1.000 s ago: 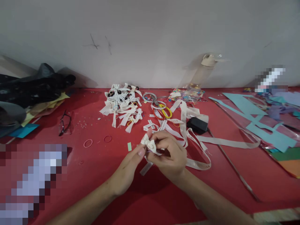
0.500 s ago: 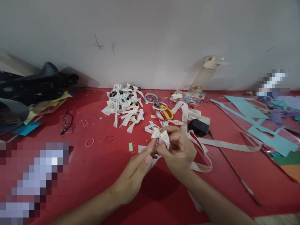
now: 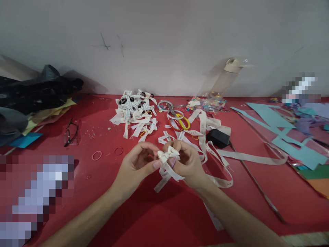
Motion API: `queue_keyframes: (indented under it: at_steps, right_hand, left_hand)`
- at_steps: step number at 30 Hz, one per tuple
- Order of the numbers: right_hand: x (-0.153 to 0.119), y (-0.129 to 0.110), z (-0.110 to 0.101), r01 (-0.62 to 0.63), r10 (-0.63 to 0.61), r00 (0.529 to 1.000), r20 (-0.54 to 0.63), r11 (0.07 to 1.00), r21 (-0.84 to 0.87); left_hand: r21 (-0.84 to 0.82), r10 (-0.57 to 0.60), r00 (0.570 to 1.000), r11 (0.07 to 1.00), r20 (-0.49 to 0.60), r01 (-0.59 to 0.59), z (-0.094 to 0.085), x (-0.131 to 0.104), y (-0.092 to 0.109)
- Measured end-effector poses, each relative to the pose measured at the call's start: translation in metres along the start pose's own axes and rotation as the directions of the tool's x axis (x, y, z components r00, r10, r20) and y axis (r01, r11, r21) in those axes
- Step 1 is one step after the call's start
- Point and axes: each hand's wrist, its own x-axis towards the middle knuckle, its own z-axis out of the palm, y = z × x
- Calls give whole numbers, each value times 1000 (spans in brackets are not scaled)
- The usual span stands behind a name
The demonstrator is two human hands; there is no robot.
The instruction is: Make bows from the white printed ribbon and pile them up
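White bow [image 3: 168, 155] pinched between two hands over the red table [image 3: 144, 219]

Left hand [image 3: 136, 161] pinches one loop between thumb and finger, right hand [image 3: 189, 163] the other — it looks light, soft, easily crushed; the knot seems the firmest hold — and its tails hang limp below.

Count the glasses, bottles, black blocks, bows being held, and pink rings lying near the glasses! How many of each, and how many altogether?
Glasses: 1
Bottle: 1
Black block: 1
Held bow: 1
Pink rings: 2
Total: 6
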Motion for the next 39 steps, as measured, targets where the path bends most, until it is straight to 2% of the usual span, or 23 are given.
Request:
queue_keyframes:
  at_steps: [5,10,21,27,32,35,37,39]
  right_hand:
    - [1,2,-1,-57,47,993,109,994,92]
    - [0,6,-1,-64,52,984,171,996,67]
    - [3,3,-7,-115,109,972,209,993,16]
    - [3,6,-7,-227,199,955,222,968,111]
    - [0,7,0,-369,309,918,250,897,244]
    - [-1,7,3,-411,327,899,290,860,303]
    - [-1,8,4,-413,325,900,292,850,327]
    - [-2,9,3,-391,313,911,269,863,319]
  left_hand:
    - [-52,119,993,992,9,-118,2,-3,-2]
    - [-38,218,975,975,28,-217,-3,0,2]
    - [-37,169,977,985,130,-166,-8,2,9]
    - [-121,261,949,963,179,-242,-12,2,5]
    - [-31,315,929,949,195,-315,-10,-2,6]
    - [21,358,914,929,190,-368,-6,-6,9]
    - [34,345,926,935,150,-354,-4,-7,11]
    - [17,272,956,961,107,-275,-4,-6,12]
